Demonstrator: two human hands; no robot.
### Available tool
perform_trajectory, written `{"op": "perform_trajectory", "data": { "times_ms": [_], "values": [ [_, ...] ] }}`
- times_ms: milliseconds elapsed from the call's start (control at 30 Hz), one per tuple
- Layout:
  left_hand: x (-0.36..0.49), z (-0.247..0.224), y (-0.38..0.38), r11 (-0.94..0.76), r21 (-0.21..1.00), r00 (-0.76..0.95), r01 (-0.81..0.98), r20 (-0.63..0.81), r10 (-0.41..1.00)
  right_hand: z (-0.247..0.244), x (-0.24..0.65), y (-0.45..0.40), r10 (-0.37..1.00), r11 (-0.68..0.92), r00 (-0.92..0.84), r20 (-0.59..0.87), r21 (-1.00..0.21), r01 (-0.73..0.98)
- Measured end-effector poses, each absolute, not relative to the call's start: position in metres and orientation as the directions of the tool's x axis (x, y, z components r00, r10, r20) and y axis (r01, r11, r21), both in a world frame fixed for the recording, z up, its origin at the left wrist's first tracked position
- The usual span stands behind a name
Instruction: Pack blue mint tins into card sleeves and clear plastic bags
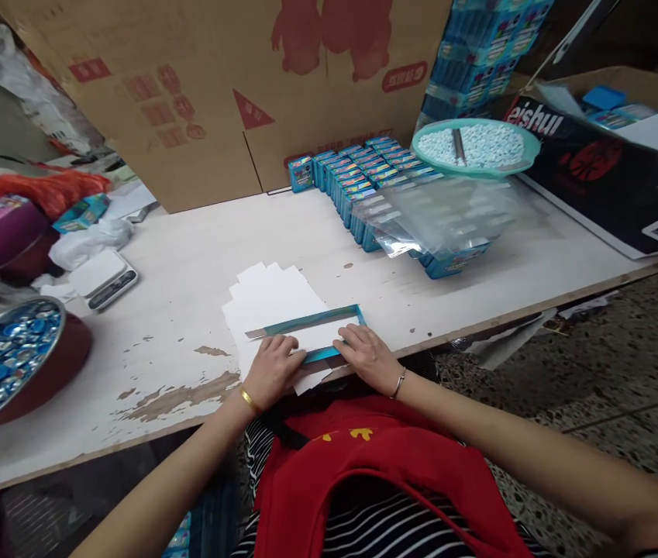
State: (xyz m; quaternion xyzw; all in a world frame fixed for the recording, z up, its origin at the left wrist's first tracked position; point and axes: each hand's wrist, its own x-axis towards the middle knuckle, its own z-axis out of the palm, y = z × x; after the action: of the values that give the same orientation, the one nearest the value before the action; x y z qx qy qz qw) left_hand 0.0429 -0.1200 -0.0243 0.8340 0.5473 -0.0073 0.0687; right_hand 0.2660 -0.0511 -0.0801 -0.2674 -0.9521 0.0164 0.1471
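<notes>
Both our left hand (pixel 270 372) and our right hand (pixel 369 358) have bent fingers on the near side of a long blue-edged card piece (pixel 317 318). We can't tell if they pinch it or only press on it. Most of it lies just ahead of our fingers. Its long way goes from left to right, with the right end a bit farther from us. Our right hand is nearer that end, and our left hand is nearer the other. White sheets (pixel 276 288) fan out under it on the table (pixel 189 256). Farther left, we see a white scale (pixel 103 279) and a red bowl (pixel 80 350) of shiny blue bits. Ahead and to the right, small blue boxes (pixel 340 177) stand in rows by a big brown box (pixel 189 116).
</notes>
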Motion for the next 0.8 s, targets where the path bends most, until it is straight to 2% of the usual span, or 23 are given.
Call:
{"op": "perform_trajectory", "data": {
  "times_ms": [67,133,233,333,467,567,700,800],
  "values": [
    [0.048,-0.026,-0.126,-0.330,0.087,0.340,0.940,-0.146,0.929,-0.073,0.264,-0.049,0.527,0.850,-0.830,0.182,-0.125,0.512],
    [0.051,-0.027,-0.125,-0.243,0.127,0.263,0.962,-0.171,0.950,-0.064,0.262,-0.047,0.539,0.839,-0.835,0.111,-0.155,0.521],
    [0.050,-0.024,-0.118,-0.114,0.263,0.169,0.958,-0.198,0.965,-0.053,0.259,-0.042,0.554,0.816,-0.832,0.036,-0.223,0.534],
    [0.042,-0.021,-0.108,-0.025,0.410,0.145,0.912,-0.264,0.953,-0.045,0.255,-0.036,0.549,0.792,-0.834,-0.057,-0.284,0.540],
    [0.027,-0.025,-0.091,0.089,0.619,0.230,0.781,-0.416,0.880,-0.035,0.251,-0.026,0.527,0.771,-0.832,-0.171,-0.315,0.553],
    [0.018,-0.026,-0.079,0.192,0.721,0.334,0.666,-0.518,0.788,-0.026,0.245,-0.014,0.491,0.762,-0.818,-0.300,-0.307,0.570],
    [0.013,-0.020,-0.070,0.280,0.746,0.421,0.605,-0.598,0.682,-0.013,0.233,0.004,0.344,0.772,-0.811,-0.474,-0.348,0.531],
    [0.016,-0.018,-0.070,0.232,0.726,0.421,0.647,-0.594,0.685,-0.007,0.225,0.009,0.266,0.784,-0.791,-0.551,-0.353,0.510]
  ]
}}
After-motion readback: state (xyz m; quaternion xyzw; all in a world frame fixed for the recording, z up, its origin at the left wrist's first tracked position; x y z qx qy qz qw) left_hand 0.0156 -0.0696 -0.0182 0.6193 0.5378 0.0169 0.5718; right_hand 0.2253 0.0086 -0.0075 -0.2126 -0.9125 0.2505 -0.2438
